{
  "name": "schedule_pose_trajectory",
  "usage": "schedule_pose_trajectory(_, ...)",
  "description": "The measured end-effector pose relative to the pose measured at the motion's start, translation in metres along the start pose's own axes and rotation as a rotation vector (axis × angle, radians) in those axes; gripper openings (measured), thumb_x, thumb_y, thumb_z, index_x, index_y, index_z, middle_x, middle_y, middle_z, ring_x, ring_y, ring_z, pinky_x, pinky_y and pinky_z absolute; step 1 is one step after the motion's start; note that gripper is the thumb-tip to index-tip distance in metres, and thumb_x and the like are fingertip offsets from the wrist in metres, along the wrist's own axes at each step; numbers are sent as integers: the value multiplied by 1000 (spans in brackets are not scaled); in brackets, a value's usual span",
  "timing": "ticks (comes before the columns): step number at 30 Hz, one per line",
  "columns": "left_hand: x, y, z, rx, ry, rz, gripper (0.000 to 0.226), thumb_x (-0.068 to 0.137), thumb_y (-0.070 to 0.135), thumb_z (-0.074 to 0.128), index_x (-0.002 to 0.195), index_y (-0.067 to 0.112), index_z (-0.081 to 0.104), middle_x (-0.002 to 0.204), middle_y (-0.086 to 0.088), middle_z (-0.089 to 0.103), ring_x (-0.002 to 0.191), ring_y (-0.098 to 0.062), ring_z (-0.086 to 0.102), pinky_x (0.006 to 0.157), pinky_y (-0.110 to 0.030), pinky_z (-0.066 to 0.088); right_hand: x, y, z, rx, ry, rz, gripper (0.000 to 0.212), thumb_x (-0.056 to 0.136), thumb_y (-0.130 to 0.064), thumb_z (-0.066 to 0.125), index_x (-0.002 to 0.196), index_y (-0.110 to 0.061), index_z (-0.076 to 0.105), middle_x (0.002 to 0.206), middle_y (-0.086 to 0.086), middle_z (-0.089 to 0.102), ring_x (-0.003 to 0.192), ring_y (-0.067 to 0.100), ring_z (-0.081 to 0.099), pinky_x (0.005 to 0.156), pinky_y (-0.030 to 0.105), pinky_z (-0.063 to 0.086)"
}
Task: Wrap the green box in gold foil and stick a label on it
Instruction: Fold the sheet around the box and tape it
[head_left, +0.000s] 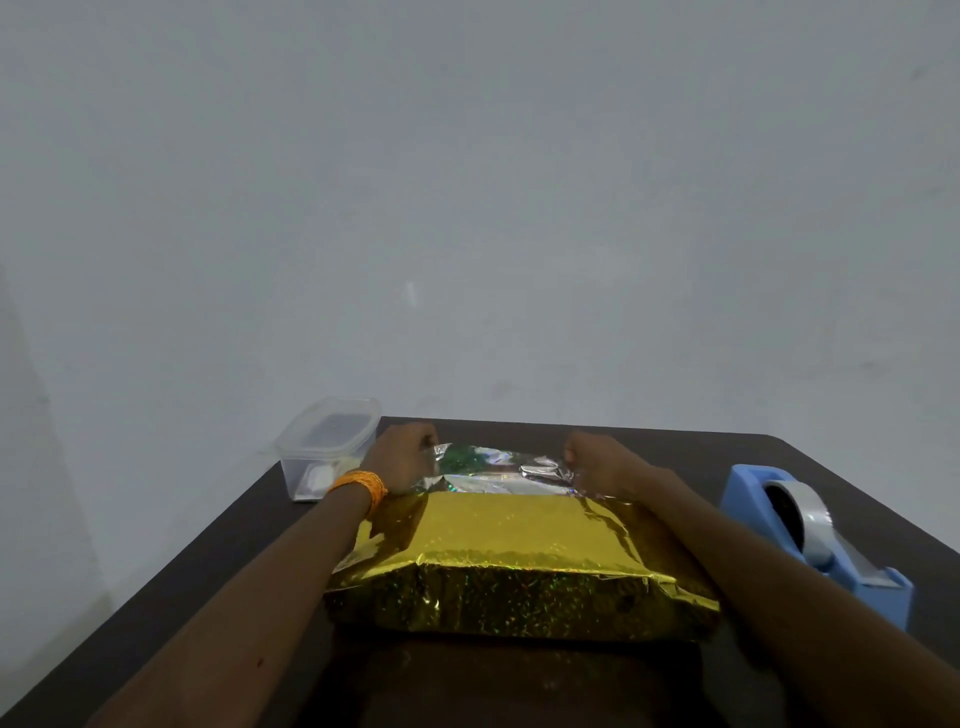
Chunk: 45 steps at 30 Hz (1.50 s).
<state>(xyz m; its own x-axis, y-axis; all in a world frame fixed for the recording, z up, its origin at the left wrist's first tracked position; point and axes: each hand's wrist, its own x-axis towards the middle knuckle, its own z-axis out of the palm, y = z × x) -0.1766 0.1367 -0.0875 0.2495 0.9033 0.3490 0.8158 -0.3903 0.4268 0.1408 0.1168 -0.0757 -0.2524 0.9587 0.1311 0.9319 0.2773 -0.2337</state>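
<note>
Shiny crinkled gold foil wrap (519, 540) sat boxy on the dark table (249, 561), long axis left to right; left hand (402, 457) and right hand (602, 465) each pinched its far silvery edge

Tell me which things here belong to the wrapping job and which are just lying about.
In the job: gold foil, green box peeking out at its far edge, left hand and right hand gripping that edge, blue tape dispenser, probably next.
Lying about: clear plastic tub, contents unclear.
</note>
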Motion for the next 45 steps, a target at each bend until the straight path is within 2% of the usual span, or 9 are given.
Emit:
schedule_pose_trajectory(3, -7, 10, -30, -69, 132, 19, 31, 70, 14, 87, 94, 13, 69, 78, 0, 65, 78, -22, 65, 69, -29, 49, -12, -2, -17, 76, 161, -12, 41, 74, -6, 74, 109, -18, 56, 92, 4, 68, 80, 23, 65, 66, 37, 54)
schedule_pose_trajectory(10, -44, 40, -79, -153, 204, 166, 15, 75, 10, 85, 83, 12, 72, 81, 1, 72, 76, -4, 65, 68, -5, 44, -56, -15, -57, 119, 441, -132, 10, 78, -12, 75, 76, -21, 71, 74, -8, 67, 76, 17, 64, 67, 34, 50)
schedule_pose_trajectory(25, -144, 53, -83, 14, -148, 153, 33, 75, -16, 65, 79, 16, 72, 84, 4, 74, 83, 0, 68, 71, -10, 48, -159, -26, -40, 49, 194, -295, 21, 83, -4, 72, 91, -24, 73, 88, -16, 63, 81, -2, 59, 72, 16, 47)
schedule_pose_trajectory(29, -146, 60, -92, -78, 15, 95, 40, 73, -18, 58, 75, 21, 67, 79, 0, 73, 78, -10, 69, 71, -26, 52, -170, -29, -49, -21, 111, -263, 17, 84, -7, 71, 94, -20, 74, 96, -9, 65, 90, 5, 58, 77, 26, 51)
schedule_pose_trajectory(33, -148, 92, -87, -163, 47, 144, 27, 83, 9, 73, 106, 22, 67, 107, 2, 70, 99, -12, 64, 86, -29, 51, -179, -44, -58, 207, 325, -171, 28, 84, 0, 64, 81, -27, 71, 91, -7, 70, 81, 0, 61, 71, 22, 48)
schedule_pose_trajectory(35, -146, 110, -74, -105, -133, 156, 57, 81, 35, 80, 133, 25, 57, 134, 7, 58, 122, -10, 54, 102, -29, 43, -182, -61, -59, 312, 351, -185, 13, 86, -15, 71, 94, -25, 73, 99, -8, 70, 92, 5, 65, 79, 23, 50)
schedule_pose_trajectory(37, -143, 123, -59, 46, -242, 189, 84, 75, 54, 80, 146, 26, 45, 149, 8, 45, 134, -12, 42, 109, -32, 36, -183, -80, -54, 236, 253, -211, 38, 83, -40, 77, 117, -23, 69, 119, -9, 64, 111, 8, 59, 91, 24, 47)
schedule_pose_trajectory(40, -139, 128, -40, 248, -268, 250, 90, 70, 60, 80, 144, 21, 46, 142, 4, 51, 127, -17, 49, 101, -32, 42, -178, -97, -34, -48, 116, -218, 78, 78, -63, 71, 142, -21, 51, 140, -5, 50, 130, 15, 44, 107, 40, 41)
schedule_pose_trajectory(45, -143, 119, -28, 349, -177, 309, 74, 77, 63, 71, 138, 23, 54, 135, 4, 56, 121, -16, 51, 95, -33, 47, -173, -91, -8, -174, 183, -294, 55, 90, -54, 63, 134, -22, 57, 131, -2, 57, 117, 15, 50, 96, 33, 47)
